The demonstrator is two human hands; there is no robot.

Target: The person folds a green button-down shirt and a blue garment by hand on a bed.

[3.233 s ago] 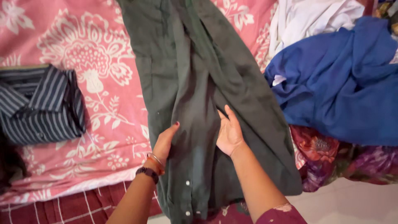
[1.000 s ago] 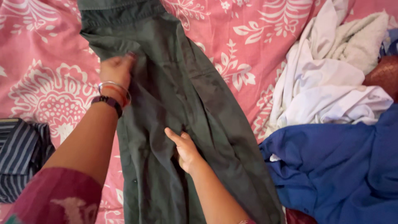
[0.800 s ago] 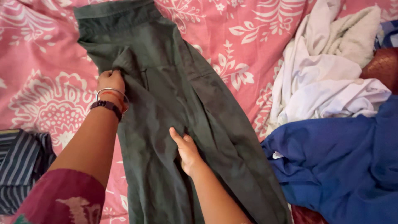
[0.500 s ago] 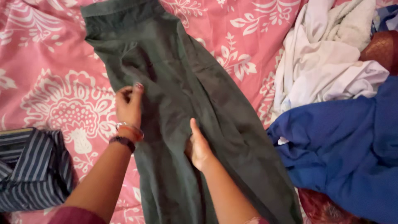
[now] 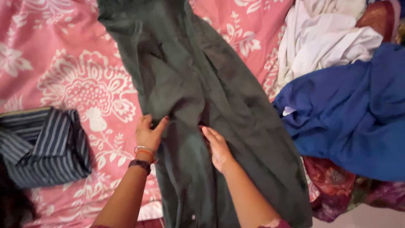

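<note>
Left hand flat on dark green garment, fingers spread and open, thumb angled toward centre, palm pressing cloth near its left edge; nothing gripped. Wrist with bangles and dark band. Right hand also open, fingers together and extended, laid flat on same garment just right of left hand, close beside a lengthwise fold; nothing pinched as far as visible. Dark green garment spread lengthwise down middle of pink floral bedsheet, upper end out of view at top edge, lower end hanging over near edge of bed, small pale buttons visible low on front. Folded dark striped shirt on sheet to left, well apart from garment. Blue cloth heaped at right, just beside garment's right edge; crumpled white cloth behind it. Maroon patterned fabric under blue heap at lower right.
</note>
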